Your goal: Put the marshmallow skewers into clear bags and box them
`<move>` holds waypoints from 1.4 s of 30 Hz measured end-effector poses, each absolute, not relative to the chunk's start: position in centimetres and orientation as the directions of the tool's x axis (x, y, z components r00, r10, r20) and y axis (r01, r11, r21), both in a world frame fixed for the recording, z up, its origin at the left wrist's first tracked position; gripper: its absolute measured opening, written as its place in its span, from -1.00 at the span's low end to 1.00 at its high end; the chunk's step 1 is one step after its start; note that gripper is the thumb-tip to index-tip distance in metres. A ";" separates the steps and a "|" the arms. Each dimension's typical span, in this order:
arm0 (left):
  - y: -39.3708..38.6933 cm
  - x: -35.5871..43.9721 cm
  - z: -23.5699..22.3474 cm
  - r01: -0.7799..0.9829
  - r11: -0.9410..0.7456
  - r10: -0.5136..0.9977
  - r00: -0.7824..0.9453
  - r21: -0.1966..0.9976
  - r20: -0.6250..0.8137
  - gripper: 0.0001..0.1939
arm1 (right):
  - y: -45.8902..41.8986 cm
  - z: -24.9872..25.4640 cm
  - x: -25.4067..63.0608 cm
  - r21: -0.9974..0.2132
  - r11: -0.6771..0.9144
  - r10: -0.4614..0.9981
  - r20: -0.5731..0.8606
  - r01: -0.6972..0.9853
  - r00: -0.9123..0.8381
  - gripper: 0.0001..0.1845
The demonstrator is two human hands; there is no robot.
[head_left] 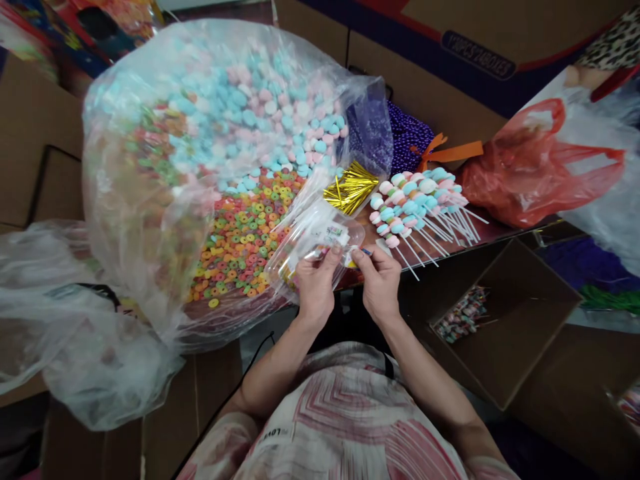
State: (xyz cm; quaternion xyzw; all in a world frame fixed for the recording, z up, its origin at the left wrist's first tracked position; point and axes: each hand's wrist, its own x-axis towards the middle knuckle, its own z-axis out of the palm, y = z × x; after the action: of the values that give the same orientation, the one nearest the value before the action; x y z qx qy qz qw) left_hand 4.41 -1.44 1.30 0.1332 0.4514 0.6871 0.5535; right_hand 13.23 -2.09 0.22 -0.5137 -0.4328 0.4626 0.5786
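Note:
My left hand (317,285) and my right hand (379,283) are close together at the table's front edge, thumbs and fingers pinched. Between them they hold a small white printed piece (351,257) with a yellow patch; its exact kind is too small to make out. Just behind the fingers lies a clear plastic container (356,230) with small printed slips (334,233) in it. White sticks (307,207) lie beside it on the left. Gold twist ties (351,188) sit behind it, and skewers of pink, blue and white candy (415,203) are piled to the right.
A large clear bag (150,73) spreads over the left, holding pastel candies (240,100) and candy rings (245,240). A red plastic bag (540,170) stands at right, near purple dotted fabric (410,137). Below right, an open cardboard box (520,320) contains candy skewers (463,313).

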 end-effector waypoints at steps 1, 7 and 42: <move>-1.6 4.5 1.2 -0.619 0.017 0.880 -0.364 0.786 -0.306 -0.65 | -2.1 0.4 13.2 -0.996 0.063 0.977 0.050 -0.056 0.209 -0.62; -1.6 3.6 0.8 -0.690 0.033 0.860 -0.350 0.723 -0.372 -0.63 | -2.1 0.9 13.8 -0.985 0.142 0.969 0.158 0.094 0.190 -0.59; 0.1 2.7 1.0 -0.818 0.096 0.769 -0.301 0.567 -0.564 -0.69 | 0.6 -1.3 20.7 -0.741 0.103 0.840 0.422 0.664 0.340 -0.63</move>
State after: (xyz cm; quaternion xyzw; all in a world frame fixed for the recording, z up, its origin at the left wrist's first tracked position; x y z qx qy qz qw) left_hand 2.67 0.12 0.98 -0.0278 0.4461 0.6718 0.5907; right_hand 20.75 0.62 -1.33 -0.6634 -0.5669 0.0919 0.4796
